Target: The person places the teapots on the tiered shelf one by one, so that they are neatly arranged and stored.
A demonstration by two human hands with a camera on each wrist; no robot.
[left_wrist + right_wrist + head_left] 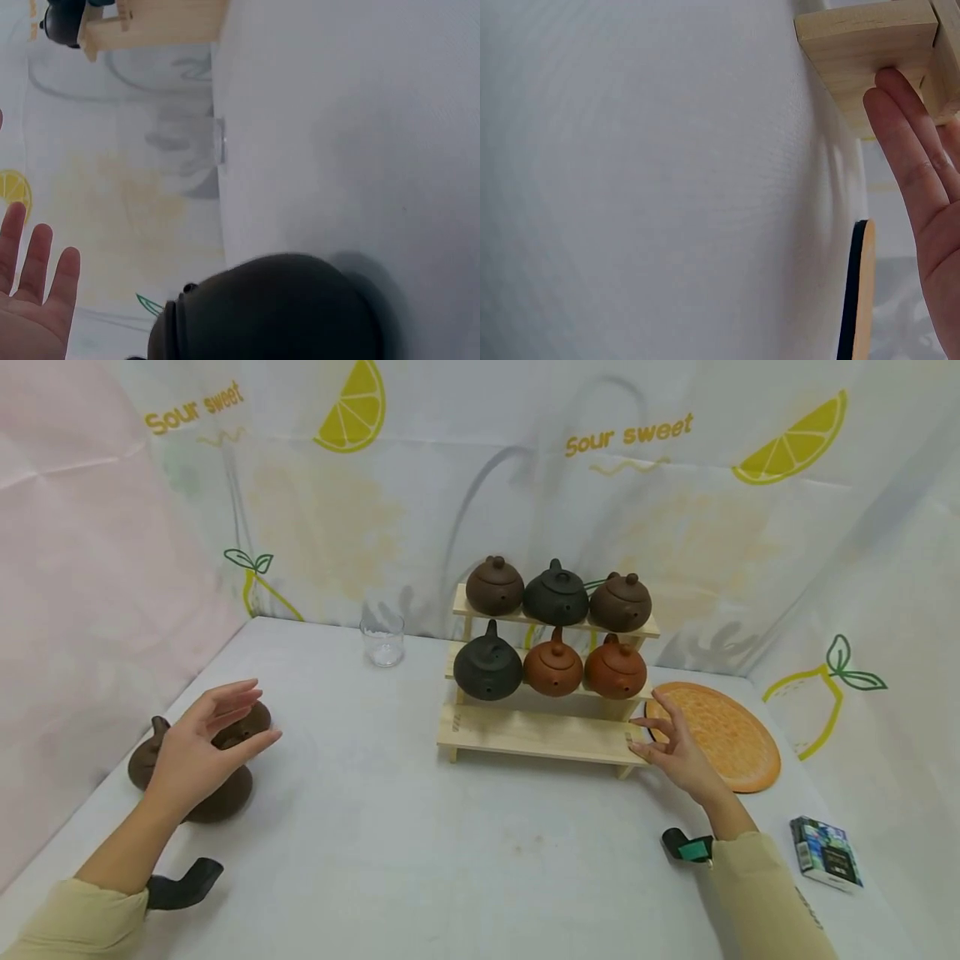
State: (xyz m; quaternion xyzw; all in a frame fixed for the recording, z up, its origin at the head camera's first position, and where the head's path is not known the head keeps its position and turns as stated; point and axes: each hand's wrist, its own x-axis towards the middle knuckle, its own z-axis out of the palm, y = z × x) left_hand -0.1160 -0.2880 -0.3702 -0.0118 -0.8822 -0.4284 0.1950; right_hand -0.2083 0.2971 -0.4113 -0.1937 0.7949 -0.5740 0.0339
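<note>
My left hand (197, 739) hovers over a small group of dark brown teapots at the left, its thumb and fingers spread apart with nothing between them. One brown teapot (225, 797) shows below the hand, another (251, 725) behind the fingers, and a third (144, 762) at its left, partly covered. In the left wrist view a dark teapot (277, 315) fills the bottom. At the right end of a tiered wooden stand (540, 731) is my right hand (678, 756). In the right wrist view its extended fingers (904, 154) reach right at the lowest shelf's end.
Three teapots, the middle one black (557, 597), stand on the top tier. A black teapot (487, 668) and two reddish ones (553, 668) fill the middle tier. Around are a clear glass (383, 639), a round orange-brown mat (723, 735) and a small box (827, 853).
</note>
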